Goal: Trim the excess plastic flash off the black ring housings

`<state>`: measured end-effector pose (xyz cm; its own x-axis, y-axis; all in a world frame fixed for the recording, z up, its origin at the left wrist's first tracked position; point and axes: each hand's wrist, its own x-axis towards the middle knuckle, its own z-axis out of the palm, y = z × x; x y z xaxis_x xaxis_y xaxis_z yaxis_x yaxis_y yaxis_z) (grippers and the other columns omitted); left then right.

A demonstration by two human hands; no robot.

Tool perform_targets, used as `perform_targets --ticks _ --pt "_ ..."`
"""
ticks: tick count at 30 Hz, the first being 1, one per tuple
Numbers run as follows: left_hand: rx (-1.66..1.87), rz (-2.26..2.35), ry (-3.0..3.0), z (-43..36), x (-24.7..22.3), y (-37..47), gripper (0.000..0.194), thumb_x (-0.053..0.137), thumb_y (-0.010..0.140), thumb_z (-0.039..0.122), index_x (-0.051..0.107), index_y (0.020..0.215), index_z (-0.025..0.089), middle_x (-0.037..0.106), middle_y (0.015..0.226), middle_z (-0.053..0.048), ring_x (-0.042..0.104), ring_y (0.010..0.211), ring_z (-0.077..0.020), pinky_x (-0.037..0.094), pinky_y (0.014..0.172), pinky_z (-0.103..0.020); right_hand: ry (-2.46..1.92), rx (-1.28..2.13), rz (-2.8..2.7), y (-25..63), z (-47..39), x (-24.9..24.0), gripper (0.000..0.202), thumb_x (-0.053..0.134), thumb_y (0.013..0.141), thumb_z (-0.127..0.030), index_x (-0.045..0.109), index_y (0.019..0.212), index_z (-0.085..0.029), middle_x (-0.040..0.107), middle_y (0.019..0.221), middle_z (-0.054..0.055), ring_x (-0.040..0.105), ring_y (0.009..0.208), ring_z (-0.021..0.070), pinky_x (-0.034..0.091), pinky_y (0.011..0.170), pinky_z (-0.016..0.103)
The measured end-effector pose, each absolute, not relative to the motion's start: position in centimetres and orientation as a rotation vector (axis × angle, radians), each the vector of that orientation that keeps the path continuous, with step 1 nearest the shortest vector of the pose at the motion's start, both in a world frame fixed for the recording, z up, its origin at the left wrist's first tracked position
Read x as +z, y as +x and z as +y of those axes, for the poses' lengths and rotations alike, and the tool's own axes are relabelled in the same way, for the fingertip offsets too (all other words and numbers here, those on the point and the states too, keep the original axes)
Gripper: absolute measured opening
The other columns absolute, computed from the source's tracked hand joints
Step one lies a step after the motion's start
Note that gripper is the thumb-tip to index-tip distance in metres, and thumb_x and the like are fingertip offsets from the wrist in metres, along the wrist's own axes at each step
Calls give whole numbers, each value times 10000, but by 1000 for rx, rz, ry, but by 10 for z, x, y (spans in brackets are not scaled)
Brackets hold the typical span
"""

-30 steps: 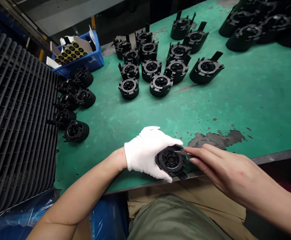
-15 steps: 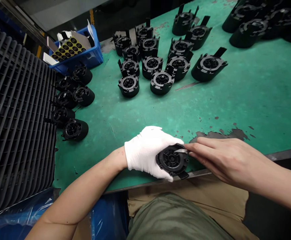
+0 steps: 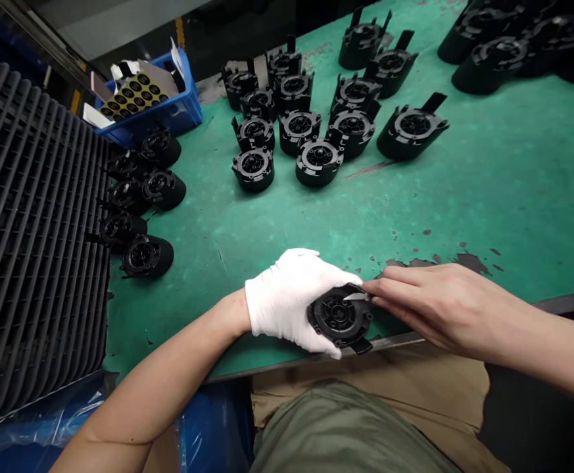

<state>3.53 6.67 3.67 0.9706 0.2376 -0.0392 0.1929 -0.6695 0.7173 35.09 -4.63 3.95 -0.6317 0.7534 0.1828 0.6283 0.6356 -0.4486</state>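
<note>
My left hand (image 3: 296, 302), in a white glove, is wrapped round a black round plastic housing (image 3: 338, 316) at the table's near edge. The housing's ribbed inner face is turned up toward me, and a tab sticks out at its lower right. My bare right hand (image 3: 429, 305) pinches a small knife blade (image 3: 354, 297) between thumb and fingers. The pale, pointed blade lies over the upper right of the housing's face; whether its tip touches is hard to tell. Its handle is hidden in my fingers.
Several similar black housings (image 3: 319, 161) stand mid-table, with more at the left (image 3: 147, 256) and far right. A blue bin (image 3: 168, 112) holds a yellow sheet of black round stickers (image 3: 136, 92). Stacked black grid trays (image 3: 30, 223) line the left side of the green tabletop (image 3: 277, 223).
My right hand and the blade have shifted very slightly, with the wrist a little higher. My left hand and the housing stay in place.
</note>
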Motion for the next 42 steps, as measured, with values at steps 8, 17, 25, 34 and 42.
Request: perform_targets --ticks 8,17,25,34,42 --pt "93 286 2305 67 34 35 905 991 908 865 792 1591 306 975 1431 -131 943 1317 -464 591 1228 -562 -1023 476 -2520 349 -38 44 217 571 1346 -272 780 1404 -264 733 936 -6 635 689 167 420 633 355" --pt "62 284 2326 68 38 35 848 990 917 855 810 1538 306 969 1439 -127 944 1319 -449 599 1208 -540 -1010 522 -2508 350 -37 45 214 599 1322 -243 799 1396 -244 737 941 -3 632 695 157 419 633 348" --pt "46 303 2323 67 38 35 859 995 905 870 816 1539 319 967 1475 -140 933 1355 -462 598 1200 -543 -1002 340 -2568 348 -41 44 210 554 1350 -249 759 1324 -209 666 925 -21 580 682 153 386 635 357" --pt "46 290 2267 67 43 39 717 1049 883 743 822 1404 304 989 1310 -82 946 1304 -453 562 1111 -511 -1051 351 -2679 351 -40 56 213 571 1293 -191 777 1314 -243 679 903 -19 547 652 161 346 633 375" --pt "48 299 2269 67 43 39 743 1060 878 753 813 1415 303 987 1310 -72 947 1284 -447 556 1137 -524 -1055 302 -2643 348 -41 53 283 513 1359 -278 748 1206 -243 659 892 -28 548 638 154 348 619 383"
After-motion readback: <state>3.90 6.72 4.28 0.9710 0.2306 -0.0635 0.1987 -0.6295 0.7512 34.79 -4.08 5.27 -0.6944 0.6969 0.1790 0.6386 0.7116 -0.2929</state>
